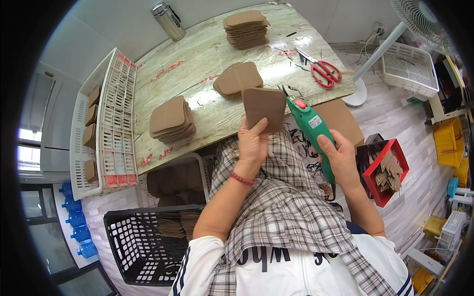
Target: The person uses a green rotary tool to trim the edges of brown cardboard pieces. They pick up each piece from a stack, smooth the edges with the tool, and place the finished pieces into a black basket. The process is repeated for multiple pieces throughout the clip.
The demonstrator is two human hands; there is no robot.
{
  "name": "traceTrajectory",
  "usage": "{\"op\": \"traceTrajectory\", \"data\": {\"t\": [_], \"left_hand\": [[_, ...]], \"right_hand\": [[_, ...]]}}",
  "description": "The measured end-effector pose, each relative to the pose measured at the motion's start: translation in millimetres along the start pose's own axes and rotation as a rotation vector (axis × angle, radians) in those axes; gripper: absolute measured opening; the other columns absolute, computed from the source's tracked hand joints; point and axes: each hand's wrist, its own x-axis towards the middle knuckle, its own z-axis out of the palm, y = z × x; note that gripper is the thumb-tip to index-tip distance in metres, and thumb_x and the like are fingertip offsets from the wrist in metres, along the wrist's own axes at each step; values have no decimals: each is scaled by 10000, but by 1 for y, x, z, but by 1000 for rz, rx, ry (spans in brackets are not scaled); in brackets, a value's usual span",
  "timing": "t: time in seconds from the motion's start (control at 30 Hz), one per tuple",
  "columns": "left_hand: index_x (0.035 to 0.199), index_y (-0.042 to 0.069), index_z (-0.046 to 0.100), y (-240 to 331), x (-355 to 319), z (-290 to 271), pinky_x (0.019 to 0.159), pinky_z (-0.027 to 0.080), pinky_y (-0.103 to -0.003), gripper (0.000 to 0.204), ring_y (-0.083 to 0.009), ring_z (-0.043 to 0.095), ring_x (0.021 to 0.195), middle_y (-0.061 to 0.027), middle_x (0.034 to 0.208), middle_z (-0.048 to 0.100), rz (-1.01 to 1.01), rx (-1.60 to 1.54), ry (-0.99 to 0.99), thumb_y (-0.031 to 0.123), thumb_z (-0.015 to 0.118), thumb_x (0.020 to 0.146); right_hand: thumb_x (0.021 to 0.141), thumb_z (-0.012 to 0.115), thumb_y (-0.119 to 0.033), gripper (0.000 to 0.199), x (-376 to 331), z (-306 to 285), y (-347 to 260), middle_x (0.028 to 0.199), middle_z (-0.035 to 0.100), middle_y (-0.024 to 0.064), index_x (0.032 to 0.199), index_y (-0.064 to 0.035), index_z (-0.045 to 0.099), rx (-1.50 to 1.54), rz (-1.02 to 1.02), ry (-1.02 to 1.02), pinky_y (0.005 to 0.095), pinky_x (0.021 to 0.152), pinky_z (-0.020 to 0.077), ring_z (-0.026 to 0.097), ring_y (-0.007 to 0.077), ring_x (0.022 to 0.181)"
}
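My left hand [254,140] pinches a brown, round-cornered flat piece [265,109] by its lower edge, thumb on its face. In my right hand [340,157] is a green handheld electric cutter [310,126] with a red button, its metal tip beside the piece's right edge. Whether the tip touches the piece I cannot tell. Beyond the held piece lies a small pile of similar brown pieces [238,79]. A taller stack [173,118] stands at the table's near left, another stack [246,29] at the far side. Red-handled scissors [323,71] rest on the right.
The worn wooden table [163,89] carries dark scraps. A white plastic crate [118,113] stands at its left, a steel flask [168,20] at the back. Below are a black crate [133,241] with brown pieces and a red-rimmed box [402,155] of offcuts. A fan [419,22] stands right.
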Motion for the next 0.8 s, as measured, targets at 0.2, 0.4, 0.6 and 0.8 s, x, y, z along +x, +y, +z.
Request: {"op": "traceTrajectory", "data": {"t": [0.2, 0.4, 0.6, 0.8], "left_hand": [[1165, 12, 600, 44, 3, -16, 866, 527, -298, 334, -171, 640, 988, -77, 1083, 666, -47, 274, -120, -86, 609, 846], [1158, -25, 598, 69, -2, -20, 832, 527, -273, 313, -142, 644, 941, -83, 1058, 670, -99, 438, -146, -88, 589, 851], [1155, -36, 604, 73, -13, -24, 796, 534, -272, 327, -142, 650, 905, -88, 1035, 675, -225, 550, -111, -90, 601, 833], [1188, -34, 571, 64, -26, -24, 768, 557, -292, 370, -157, 663, 880, -94, 1036, 672, -382, 556, -73, -83, 612, 823]], "right_hand": [[927, 610, -305, 313, -10, -25, -4, 754, 606, 27, 1009, -3, 600, -106, 90, -138, 196, 527, 419, 523, 53, 579], [889, 668, -309, 333, -12, -28, 8, 714, 577, 4, 972, 11, 629, -84, 93, -175, 211, 509, 427, 529, 57, 562], [874, 690, -276, 318, -15, -21, 8, 720, 573, 1, 993, 13, 633, -97, 75, -173, 215, 520, 444, 531, 54, 568], [877, 683, -273, 323, -14, -13, 7, 721, 569, 1, 996, 23, 631, -121, 84, -152, 217, 518, 444, 532, 54, 574]]}}
